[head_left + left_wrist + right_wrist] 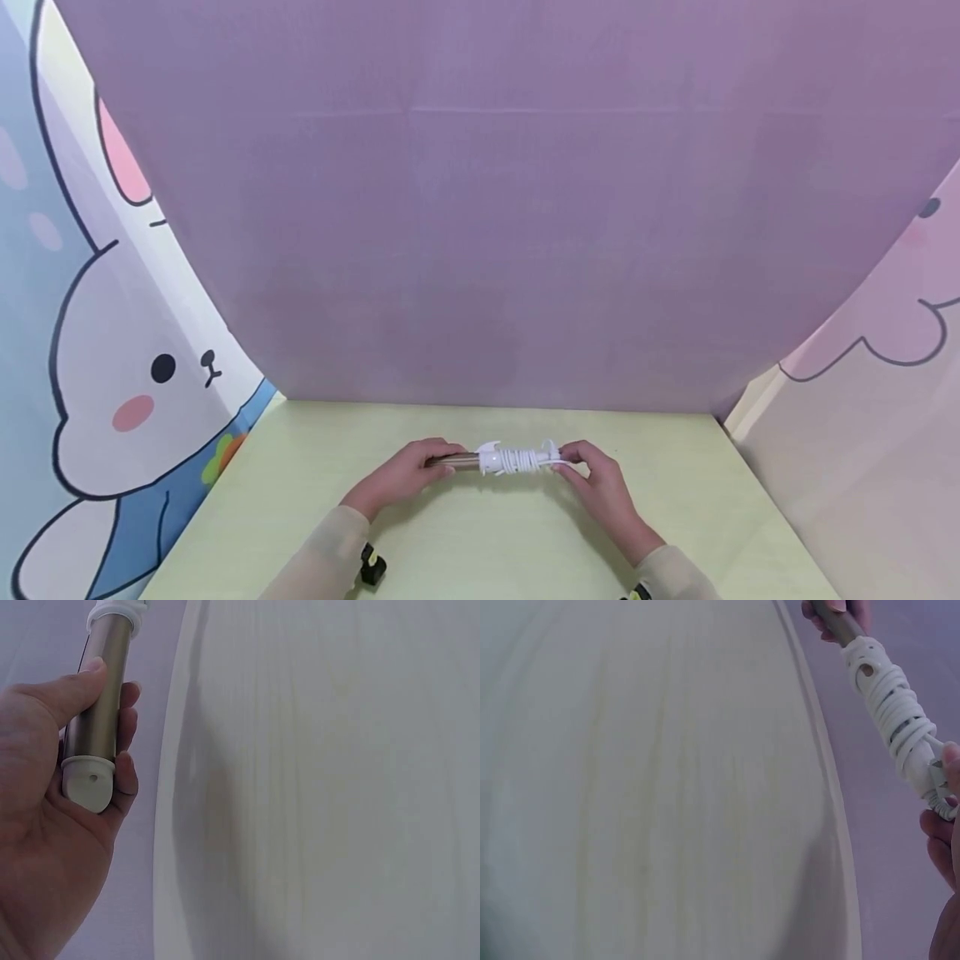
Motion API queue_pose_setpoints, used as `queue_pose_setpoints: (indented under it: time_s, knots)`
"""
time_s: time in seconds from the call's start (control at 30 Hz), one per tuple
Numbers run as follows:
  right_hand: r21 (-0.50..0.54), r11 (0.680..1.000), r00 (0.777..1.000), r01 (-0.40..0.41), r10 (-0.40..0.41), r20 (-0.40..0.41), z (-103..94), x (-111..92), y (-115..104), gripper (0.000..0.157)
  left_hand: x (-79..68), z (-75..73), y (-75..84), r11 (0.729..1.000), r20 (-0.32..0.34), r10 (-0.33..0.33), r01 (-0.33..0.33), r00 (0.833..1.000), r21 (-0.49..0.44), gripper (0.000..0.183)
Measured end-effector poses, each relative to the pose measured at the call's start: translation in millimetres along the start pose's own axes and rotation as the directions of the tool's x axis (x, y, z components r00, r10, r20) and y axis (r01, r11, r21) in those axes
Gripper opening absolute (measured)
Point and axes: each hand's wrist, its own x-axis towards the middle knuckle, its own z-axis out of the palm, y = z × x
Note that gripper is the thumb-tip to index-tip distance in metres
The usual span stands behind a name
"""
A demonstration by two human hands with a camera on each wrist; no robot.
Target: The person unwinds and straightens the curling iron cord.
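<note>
A curling iron [467, 460] with a bronze barrel and white handle lies level between both hands, above the table. Its white cord [517, 461] is wound in several turns around the handle. My left hand [405, 477] grips the barrel, thumb on one side and fingers curled behind. In the left wrist view, the white end cap [88, 787] sits near the palm. At the handle's far end, my right hand [606, 492] pinches the cord end by the plug [937, 776]. The right wrist view cuts off part of that hand.
The pale yellow table [487, 550] spreads beneath both hands. Behind it rises a purple backdrop [480, 250]. Cartoon-printed cloths hang at the left [142, 350] and right [885, 433]. Small black devices sit at both wrists.
</note>
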Motion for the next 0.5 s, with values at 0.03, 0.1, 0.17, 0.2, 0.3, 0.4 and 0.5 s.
queue_pose_setpoints:
  time_s: [0.03, 0.1, 0.17, 0.2, 0.3, 0.4, 0.5]
  knots:
    - [-0.009, 0.999, 1.000, 0.031, -0.031, -0.006, 0.2, 0.0, 0.1, 0.032, -0.1, 0.2, -0.2, 1.000, -0.001, -0.006, 0.006, 1.000, 0.002, 0.036]
    - [-0.033, 0.995, 0.996, 0.092, -0.092, -0.010, 0.6, 0.3, 0.9, 0.034, -0.4, 0.5, -0.2, 1.000, -0.001, -0.006, 0.006, 1.000, 0.002, 0.036]
    - [-0.049, 0.988, 0.989, 0.147, -0.147, -0.013, 0.6, 0.8, 1.0, 0.034, -1.0, 0.5, 0.7, 1.000, 0.000, -0.008, 0.008, 1.000, -0.001, 0.036]
    - [-0.053, 0.984, 0.985, 0.171, -0.171, -0.014, 0.5, 1.3, 0.8, 0.034, -1.4, 0.3, 1.5, 1.000, 0.001, -0.010, 0.010, 1.000, -0.001, 0.036]
    - [-0.078, 0.965, 0.968, 0.249, -0.251, -0.019, 0.7, 3.0, 1.1, 0.035, -2.3, 0.1, 2.8, 1.000, 0.003, -0.012, 0.012, 1.000, -0.012, 0.035]
    - [-0.102, 0.951, 0.955, 0.291, -0.295, -0.018, 0.6, 4.7, 1.3, 0.031, -2.7, -0.1, 3.3, 1.000, 0.005, -0.011, 0.011, 1.000, -0.022, 0.035]
    - [-0.138, 0.933, 0.942, 0.333, -0.337, -0.005, -0.4, 6.2, 1.8, 0.018, -2.8, -0.1, 3.4, 1.000, 0.007, -0.013, 0.013, 1.000, -0.023, 0.035]
